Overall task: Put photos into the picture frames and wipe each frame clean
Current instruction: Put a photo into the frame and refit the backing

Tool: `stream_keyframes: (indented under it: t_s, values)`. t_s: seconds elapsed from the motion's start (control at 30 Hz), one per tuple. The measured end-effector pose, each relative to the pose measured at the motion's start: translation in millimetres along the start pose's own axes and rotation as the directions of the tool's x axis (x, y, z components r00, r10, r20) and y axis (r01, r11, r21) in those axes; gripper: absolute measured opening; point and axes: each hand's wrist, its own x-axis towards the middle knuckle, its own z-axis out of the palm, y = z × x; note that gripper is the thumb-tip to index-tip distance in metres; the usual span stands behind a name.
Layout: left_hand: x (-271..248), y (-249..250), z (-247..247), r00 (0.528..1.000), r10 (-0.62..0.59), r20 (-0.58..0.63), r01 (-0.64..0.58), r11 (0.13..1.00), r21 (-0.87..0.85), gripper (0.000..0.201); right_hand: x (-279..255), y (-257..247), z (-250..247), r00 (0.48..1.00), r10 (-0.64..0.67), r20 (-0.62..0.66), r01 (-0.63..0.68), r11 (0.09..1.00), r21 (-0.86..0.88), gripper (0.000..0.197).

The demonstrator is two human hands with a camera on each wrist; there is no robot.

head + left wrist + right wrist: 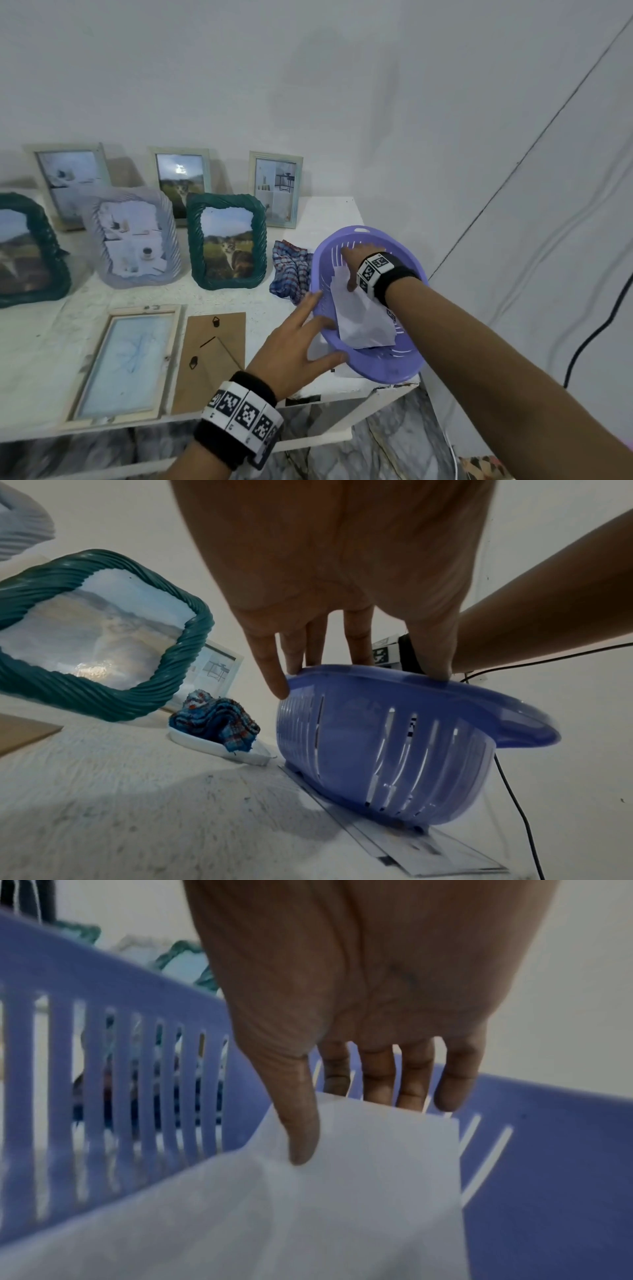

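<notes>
A purple slotted basket point(376, 373) stands tilted at the table's right front corner. My right hand point(352, 263) reaches inside it and pinches a white photo point(363, 318), blank side up, thumb on top and fingers behind its far edge point(342, 1204). My left hand point(308, 329) rests with straight, spread fingers point(274, 669) on the basket's near left rim point(377, 669). An empty pale wooden frame point(126, 363) lies face down near the front edge, its brown backing board point(212, 359) beside it. A checked cloth point(291, 270) lies left of the basket.
Several filled frames stand at the back and left: a green one point(226, 236), a pale ribbed one point(132, 236), another green one point(27, 250) and three slim ones by the wall point(275, 188). Printed sheets point(428, 850) lie under the basket. A black cable point(599, 335) hangs at right.
</notes>
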Motion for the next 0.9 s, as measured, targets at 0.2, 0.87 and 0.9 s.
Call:
stream_keyframes:
  t_s: [0.2, 0.87, 0.9]
  values:
    - [-0.3, 1.3, -14.2, 0.998, -0.002, -0.056, -0.005, 0.99, -0.139, 0.043, -31.1, 22.2, -38.0, 0.993, 0.064, -0.098, -0.029, 0.947, 0.32, 0.027]
    - [-86.1, -74.1, -162.3, 0.799, -0.474, -0.371, 0.068, 0.684, -0.726, 0.017, -133.5, -186.3, -63.3, 0.763, 0.217, -0.609, 0.546, 0.29, 0.786, 0.045]
    - [-94.1, -83.3, -165.3, 0.782, -0.507, -0.363, 0.084, 0.662, -0.745, 0.017, -131.7, -202.8, -51.0, 0.799, 0.183, -0.573, 0.531, 0.232, 0.815, 0.048]
